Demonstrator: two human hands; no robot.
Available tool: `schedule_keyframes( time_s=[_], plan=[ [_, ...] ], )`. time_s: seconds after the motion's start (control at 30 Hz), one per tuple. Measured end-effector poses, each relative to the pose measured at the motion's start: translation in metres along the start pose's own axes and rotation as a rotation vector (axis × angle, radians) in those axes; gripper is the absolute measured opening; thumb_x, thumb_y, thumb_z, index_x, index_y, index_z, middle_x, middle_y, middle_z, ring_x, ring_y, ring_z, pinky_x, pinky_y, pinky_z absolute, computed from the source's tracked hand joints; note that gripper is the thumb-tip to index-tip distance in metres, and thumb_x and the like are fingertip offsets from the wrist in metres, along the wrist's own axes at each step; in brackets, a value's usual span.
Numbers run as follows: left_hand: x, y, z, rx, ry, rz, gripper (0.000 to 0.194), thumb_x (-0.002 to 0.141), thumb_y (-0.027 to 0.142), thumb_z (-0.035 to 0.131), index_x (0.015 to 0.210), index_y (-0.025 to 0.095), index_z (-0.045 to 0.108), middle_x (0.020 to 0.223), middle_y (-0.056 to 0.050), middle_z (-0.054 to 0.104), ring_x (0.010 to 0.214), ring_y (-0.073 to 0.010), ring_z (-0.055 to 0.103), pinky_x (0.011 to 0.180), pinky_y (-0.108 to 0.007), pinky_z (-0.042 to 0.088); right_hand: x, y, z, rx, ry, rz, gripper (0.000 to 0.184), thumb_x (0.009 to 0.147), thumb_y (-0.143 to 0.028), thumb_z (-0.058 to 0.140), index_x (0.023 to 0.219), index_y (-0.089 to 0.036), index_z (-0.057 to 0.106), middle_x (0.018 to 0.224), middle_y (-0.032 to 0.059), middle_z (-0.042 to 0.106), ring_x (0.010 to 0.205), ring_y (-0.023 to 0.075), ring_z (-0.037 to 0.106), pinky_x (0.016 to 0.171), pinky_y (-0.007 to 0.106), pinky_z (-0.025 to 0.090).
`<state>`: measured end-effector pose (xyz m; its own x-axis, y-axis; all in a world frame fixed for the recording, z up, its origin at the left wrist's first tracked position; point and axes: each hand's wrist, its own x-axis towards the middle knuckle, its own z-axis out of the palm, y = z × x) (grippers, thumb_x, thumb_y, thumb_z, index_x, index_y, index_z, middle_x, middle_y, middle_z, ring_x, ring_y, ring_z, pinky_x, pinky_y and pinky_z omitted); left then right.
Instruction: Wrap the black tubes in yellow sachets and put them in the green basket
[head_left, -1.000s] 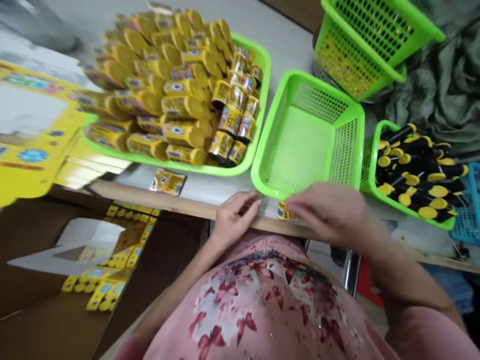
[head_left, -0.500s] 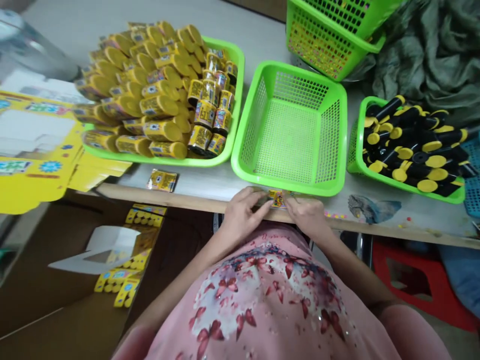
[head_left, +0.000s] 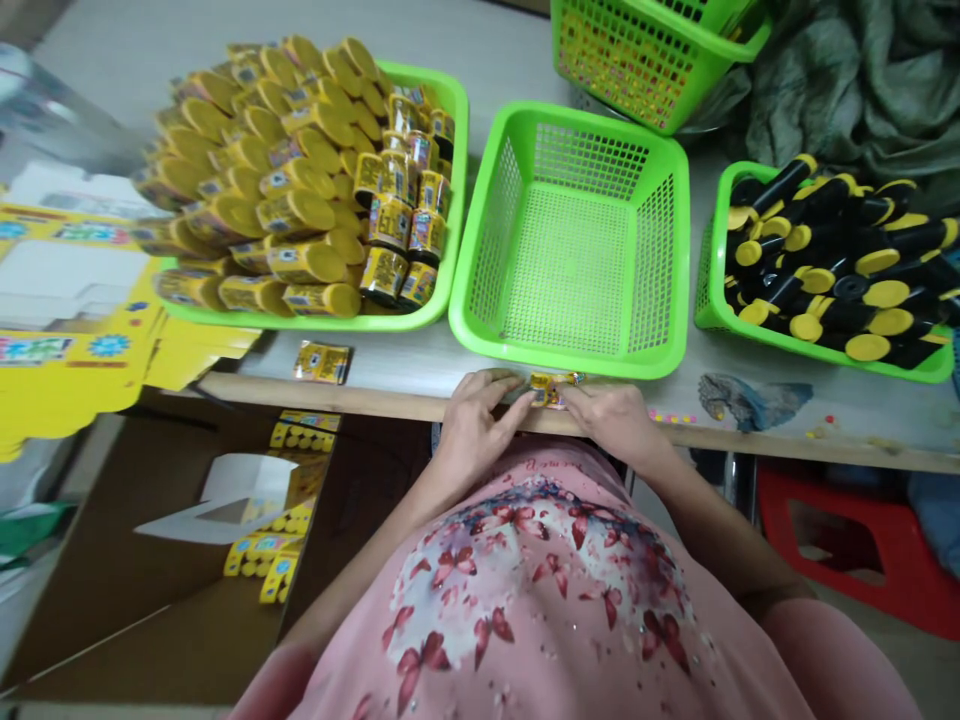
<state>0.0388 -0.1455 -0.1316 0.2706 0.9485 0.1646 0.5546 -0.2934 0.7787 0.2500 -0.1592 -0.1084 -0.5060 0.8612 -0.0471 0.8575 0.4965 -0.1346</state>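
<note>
Both my hands rest at the table's front edge, pinching a small yellow printed label [head_left: 549,388] between them. My left hand [head_left: 480,420] holds its left end with curled fingers. My right hand [head_left: 611,418] holds its right end. Just behind the label stands an empty green mesh basket [head_left: 577,340]. To its left a green tray [head_left: 442,300] is heaped with yellow-wrapped tubes [head_left: 300,180]. At the right a green basket [head_left: 709,300] holds black tubes with yellow caps [head_left: 832,260].
Another loose yellow label [head_left: 322,362] lies on the table left of my hands. Stacked green baskets [head_left: 637,60] and a grey-green cloth [head_left: 862,80] are at the back right. Flat yellow cartons [head_left: 67,300] lie at the left, a brown box [head_left: 187,560] below, a red stool [head_left: 847,550] under the table.
My right hand came in from a blurred reach to the label, and both hands now pinch it. The view has shifted so the baskets sit lower and further left.
</note>
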Motion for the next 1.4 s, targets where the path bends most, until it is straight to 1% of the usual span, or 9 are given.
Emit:
schedule_keyframes(
  time_s=[0.2,0.33,0.53,0.67,0.77,0.93,1.03,1.17,1.4],
  plan=[
    [0.005,0.016,-0.003,-0.254,-0.059,-0.097,0.031,0.087,0.048,0.069,0.091,0.02,0.079,0.086,-0.006,0.075,0.084,-0.0228,0.067,0.082,-0.037,0.053,-0.007,-0.015,-0.006,-0.022,0.238,-0.049,0.032,0.104,-0.022,0.044,0.117,-0.013,0.072,0.071,0.0075,0.069,0.069,0.0191,0.062,0.061,0.033,0.039],
    [0.01,0.021,-0.005,-0.635,-0.096,-0.412,0.03,0.079,0.049,0.076,0.079,0.02,0.079,0.075,-0.004,0.075,0.067,-0.0176,0.066,0.067,-0.029,0.055,-0.012,-0.023,-0.019,0.021,0.283,-0.049,0.033,0.104,-0.023,0.044,0.128,-0.016,0.066,0.073,0.0055,0.07,0.072,0.0184,0.064,0.062,0.033,0.043],
    [0.017,0.025,-0.007,-0.967,-0.093,-0.732,0.031,0.048,0.037,0.095,0.062,0.017,0.075,0.063,-0.002,0.073,0.05,-0.0132,0.063,0.051,-0.024,0.056,-0.043,0.051,-0.057,-0.05,0.668,0.463,0.029,0.101,-0.028,0.047,0.119,-0.023,0.07,0.098,0.0091,0.076,0.086,0.0232,0.067,0.084,0.04,0.053],
    [0.018,0.029,-0.005,-1.019,-0.076,-0.813,0.034,0.039,0.03,0.097,0.06,0.016,0.074,0.065,-0.002,0.075,0.056,-0.0148,0.069,0.054,-0.024,0.06,-0.06,0.136,-0.089,-0.083,0.347,0.45,0.048,0.089,-0.009,0.045,0.134,-0.018,0.061,0.132,0.012,0.067,0.116,0.03,0.062,0.099,0.048,0.05],
    [0.014,0.033,-0.004,-1.03,-0.108,-0.784,0.033,0.046,0.034,0.095,0.066,0.016,0.077,0.07,-0.004,0.077,0.061,-0.0167,0.071,0.065,-0.03,0.063,-0.058,0.182,-0.095,-0.093,0.02,0.393,0.06,0.076,0.001,0.047,0.13,-0.018,0.066,0.128,0.0128,0.07,0.107,0.0311,0.065,0.092,0.049,0.052],
    [0.008,0.029,-0.006,-1.033,-0.143,-0.697,0.024,0.059,0.035,0.09,0.068,0.017,0.077,0.072,-0.006,0.078,0.066,-0.0191,0.073,0.072,-0.035,0.063,-0.046,0.213,-0.095,-0.008,0.04,0.231,0.031,0.084,-0.012,0.058,0.106,-0.023,0.077,0.101,0.0109,0.075,0.088,0.0222,0.066,0.081,0.041,0.049],
    [0.006,0.025,-0.006,-1.032,-0.147,-0.682,0.024,0.054,0.031,0.092,0.065,0.017,0.076,0.071,-0.005,0.078,0.063,-0.0184,0.071,0.067,-0.033,0.062,-0.045,0.194,-0.105,0.046,0.312,0.288,0.024,0.084,-0.025,0.07,0.107,-0.025,0.077,0.101,0.0109,0.071,0.092,0.0216,0.065,0.085,0.039,0.05],
    [0.009,0.024,-0.006,-0.982,-0.154,-0.65,0.024,0.052,0.028,0.093,0.066,0.018,0.076,0.067,-0.002,0.076,0.059,-0.0164,0.069,0.064,-0.031,0.061,-0.044,0.117,-0.109,0.385,0.637,0.386,0.033,0.083,-0.032,0.075,0.116,-0.029,0.071,0.112,0.0088,0.069,0.086,0.0172,0.068,0.081,0.035,0.057],
    [0.009,0.032,-0.007,-0.895,-0.205,-0.49,0.013,0.064,0.023,0.088,0.071,0.02,0.078,0.079,-0.002,0.077,0.072,-0.0156,0.07,0.074,-0.03,0.058,-0.03,0.007,-0.06,1.254,0.408,0.45,0.036,0.082,-0.046,0.076,0.111,-0.026,0.068,0.108,0.0046,0.075,0.097,0.0192,0.073,0.087,0.037,0.063]
  ],
)
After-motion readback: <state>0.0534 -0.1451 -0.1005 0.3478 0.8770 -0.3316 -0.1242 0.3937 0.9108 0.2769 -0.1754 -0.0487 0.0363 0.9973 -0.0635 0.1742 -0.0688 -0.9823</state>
